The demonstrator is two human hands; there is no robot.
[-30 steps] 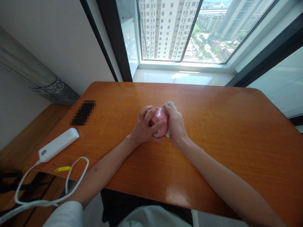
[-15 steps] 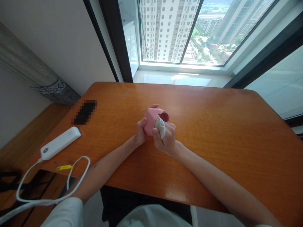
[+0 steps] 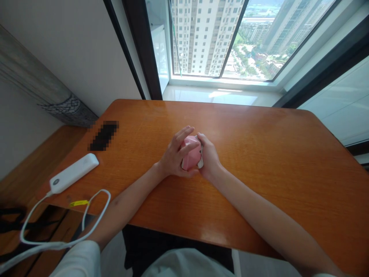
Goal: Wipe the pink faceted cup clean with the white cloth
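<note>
Pink cup (image 3: 191, 157) clasped between left hand (image 3: 173, 158) and right hand (image 3: 209, 161).

A high-rise flat or home office is suggested: a wooden desk (image 3: 259, 161) is set against a large window (image 3: 230, 38), through which apartment towers (image 3: 198, 34) are seen far below.

Pretty bright spot honestly. An orange-brown wooden table (image 3: 259, 161) sat right up against a big dark-framed window (image 3: 225, 38), with high-rise towers and green streets far below. Daylight glared off the pale sill (image 3: 219, 94). A plain white wall (image 3: 66, 57) ran along the left side.
</note>
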